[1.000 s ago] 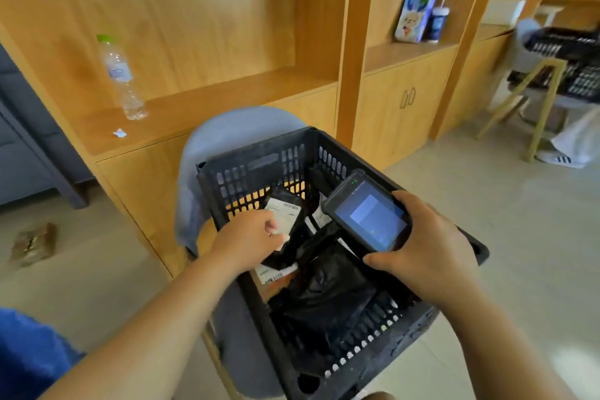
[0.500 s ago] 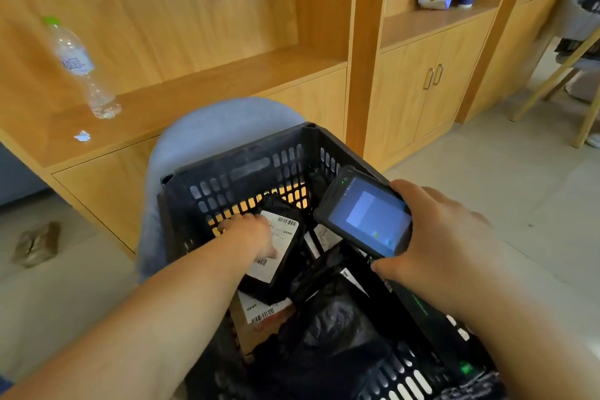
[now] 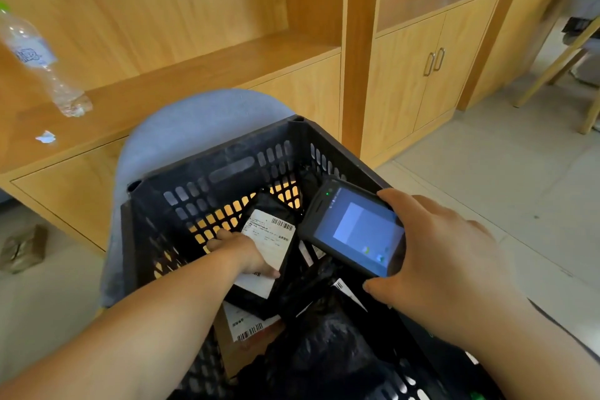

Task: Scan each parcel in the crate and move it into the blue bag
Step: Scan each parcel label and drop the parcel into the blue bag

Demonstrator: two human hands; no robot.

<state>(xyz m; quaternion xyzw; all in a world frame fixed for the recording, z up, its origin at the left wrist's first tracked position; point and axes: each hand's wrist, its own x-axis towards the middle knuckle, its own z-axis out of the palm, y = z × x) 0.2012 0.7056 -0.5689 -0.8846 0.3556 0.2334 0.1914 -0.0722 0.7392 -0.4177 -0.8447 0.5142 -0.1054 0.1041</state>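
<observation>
- The big wooden cabinet [image 3: 201, 52] fills the wall in front of you, with an open shelf and closed doors under it.
- The pale floor [image 3: 506, 178] spreads out on your right side.
- A grey chair [image 3: 194, 127] stands between you and the cabinet, with its round back toward the shelf.
- The black crate [image 3: 207, 178] sits on the chair. Its walls have lots of holes, and you can see yellow wood through them.
- Your right hand [image 3: 444, 256] is above the right edge of the crate. Its fingers are wrapped around the scanner [image 3: 354, 230], so that hand is closed on it. The scanner's screen is lit and faces up at you.
- Your left hand [image 3: 246, 253] is down inside the crate. It presses on the black parcel [image 3: 269, 250], with the thumb lying flat across the white label [image 3: 269, 243]. You cannot tell if the other fingers curl behind the parcel.
- That black parcel leans tilted near the far wall of the crate, just beside the scanner.
- More black bags [image 3: 324, 351] lie low in the crate, close to you.
- A brown box [image 3: 240, 354] with a barcode sticker sits under the black parcel.
- A clear water bottle [image 3: 42, 65] stands on the shelf, far to your left.
- A tiny scrap of paper [image 3: 45, 137] lies on the shelf near the bottle.
</observation>
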